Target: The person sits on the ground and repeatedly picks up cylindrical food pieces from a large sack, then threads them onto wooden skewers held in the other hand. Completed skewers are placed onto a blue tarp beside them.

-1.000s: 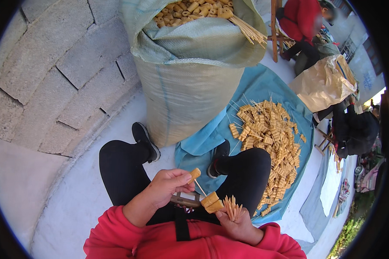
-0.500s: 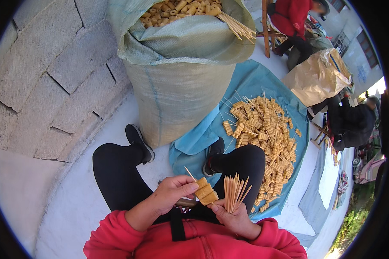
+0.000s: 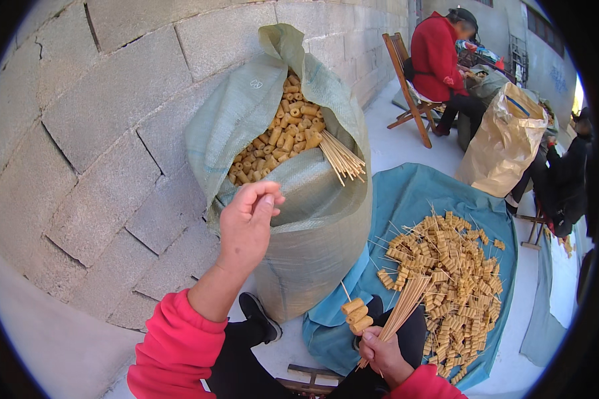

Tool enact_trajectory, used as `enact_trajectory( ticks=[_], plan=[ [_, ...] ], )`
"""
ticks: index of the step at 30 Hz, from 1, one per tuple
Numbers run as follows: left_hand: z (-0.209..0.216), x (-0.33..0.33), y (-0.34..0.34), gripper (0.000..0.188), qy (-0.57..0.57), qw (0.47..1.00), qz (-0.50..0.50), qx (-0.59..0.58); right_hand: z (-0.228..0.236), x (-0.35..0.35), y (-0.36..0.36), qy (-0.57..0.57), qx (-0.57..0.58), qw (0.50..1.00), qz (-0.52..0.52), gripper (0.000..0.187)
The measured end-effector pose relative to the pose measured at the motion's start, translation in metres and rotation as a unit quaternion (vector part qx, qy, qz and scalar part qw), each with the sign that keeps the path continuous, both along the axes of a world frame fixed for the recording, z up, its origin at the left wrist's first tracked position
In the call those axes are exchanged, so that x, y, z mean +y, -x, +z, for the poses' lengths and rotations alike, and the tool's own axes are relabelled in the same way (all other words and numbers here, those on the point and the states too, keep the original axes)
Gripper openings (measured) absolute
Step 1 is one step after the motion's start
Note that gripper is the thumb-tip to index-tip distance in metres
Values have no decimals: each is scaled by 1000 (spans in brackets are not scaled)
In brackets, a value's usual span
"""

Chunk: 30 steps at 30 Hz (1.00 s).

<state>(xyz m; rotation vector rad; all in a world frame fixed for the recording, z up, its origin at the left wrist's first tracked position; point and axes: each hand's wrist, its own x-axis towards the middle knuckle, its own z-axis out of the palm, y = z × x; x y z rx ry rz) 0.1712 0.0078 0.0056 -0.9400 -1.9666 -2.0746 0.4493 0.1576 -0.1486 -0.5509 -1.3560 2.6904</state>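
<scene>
My left hand [image 3: 246, 223] is raised in front of the open woven sack [image 3: 299, 249], its fingers curled in toward the thumb with nothing visible in them. Inside the sack lie many short tan tube-shaped pieces [image 3: 279, 136] with holes through them. A bunch of thin wooden skewers [image 3: 341, 158] rests at the sack's right rim. Low at the right, my right hand [image 3: 384, 352] grips a fanned bundle of wooden skewers [image 3: 406, 306]. The same hand also keeps one skewer threaded with three tan pieces [image 3: 357, 316], its bare tip pointing up.
A pile of loaded skewers [image 3: 462, 286] lies on a blue cloth [image 3: 406, 189] at the right. A block wall [image 3: 113, 186] runs along the left. Beyond the cloth stand a large brown paper bag [image 3: 499, 146] and a wooden chair [image 3: 412, 100] with a seated person in red; another person sits far right.
My left hand has let go of the loaded skewer and moved up and forward to the sack. My right hand keeps the skewers. The view has tilted upward, showing more of the sack's opening.
</scene>
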Motion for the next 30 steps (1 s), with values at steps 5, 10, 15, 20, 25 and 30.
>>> enact_trajectory(
  ticks=[5, 10, 15, 20, 25, 30],
  plan=[
    [12, 31, 122, 36, 454, 856, 179, 170, -5, 7, -7, 39, -25, 999, 3, 20],
    [-17, -9, 197, 98, 520, 822, 224, 52, -1, 17, -9, 51, -50, 997, 29, 20],
    [-39, -39, 263, 85, 660, 697, 277, 33, -3, 21, -10, 56, -71, 994, 65, 20],
    [-45, -35, 253, 54, 532, 844, 70, 8, -3, 19, -4, 86, -44, 992, 76, 28],
    [-38, -20, 224, 36, 416, 908, -2, -46, -5, 16, 0, 100, -49, 990, 81, 28],
    [-39, -10, 257, 26, 362, 927, 35, -90, -14, 9, 4, 97, -45, 990, 91, 27]
  ],
)
